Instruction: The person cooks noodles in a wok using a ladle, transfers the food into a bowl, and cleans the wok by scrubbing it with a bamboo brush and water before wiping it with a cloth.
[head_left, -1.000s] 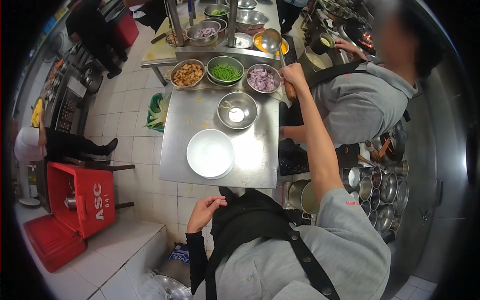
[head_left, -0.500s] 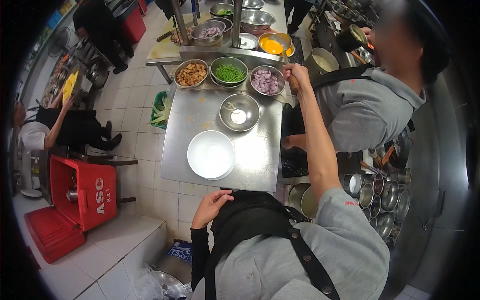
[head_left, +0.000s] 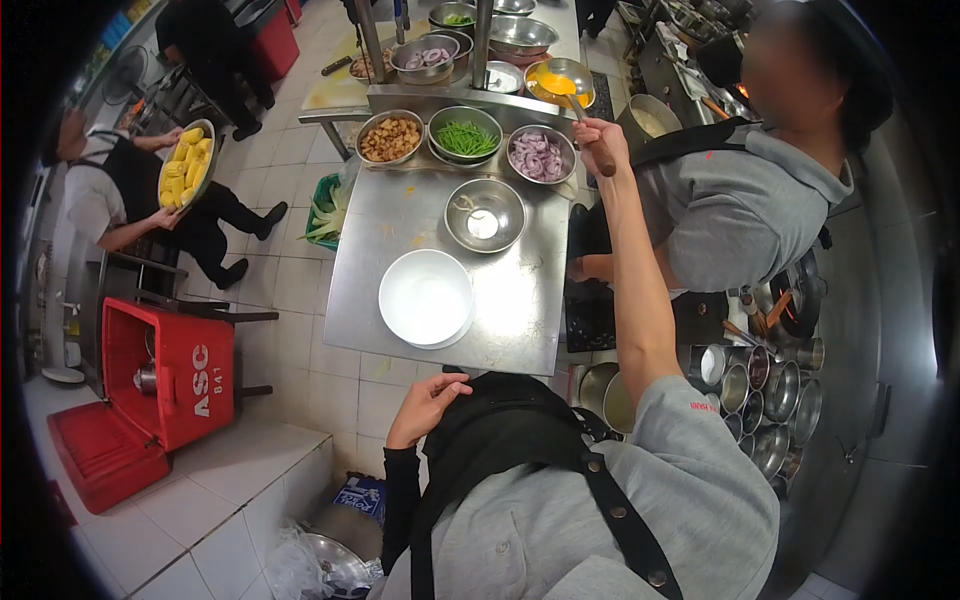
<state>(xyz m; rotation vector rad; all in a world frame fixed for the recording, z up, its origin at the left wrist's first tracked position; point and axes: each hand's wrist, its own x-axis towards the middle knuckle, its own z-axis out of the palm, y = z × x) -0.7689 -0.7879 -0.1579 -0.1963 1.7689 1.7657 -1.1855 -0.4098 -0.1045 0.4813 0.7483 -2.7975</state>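
Observation:
My right hand (head_left: 603, 148) is stretched far forward, closed around the wooden handle of a ladle (head_left: 574, 103). The ladle's far end is in a metal bowl (head_left: 588, 90) of orange-yellow liquid (head_left: 552, 82), which looks like beaten egg. Just below that hand stands a bowl of sliced red onions (head_left: 538, 158). My left hand (head_left: 430, 407) hangs at the front of my black apron with loosely bent fingers, holding nothing. On the steel table are a white bowl (head_left: 426, 297), seemingly stacked on another, and a metal bowl (head_left: 485, 215) with a few pale pieces.
Bowls of browned cubes (head_left: 391, 138) and chopped green beans (head_left: 465, 133) line the table's back, below a steel shelf rail (head_left: 430, 97). A co-worker (head_left: 740, 210) stands close on my right. Left, another person carries a tray of yellow pieces (head_left: 187, 165) past a red cooler box (head_left: 185, 375).
My right hand has shifted slightly, and the ladle sits lower in the orange-yellow liquid. The person at left has turned and moved right with the tray. My left hand stays put.

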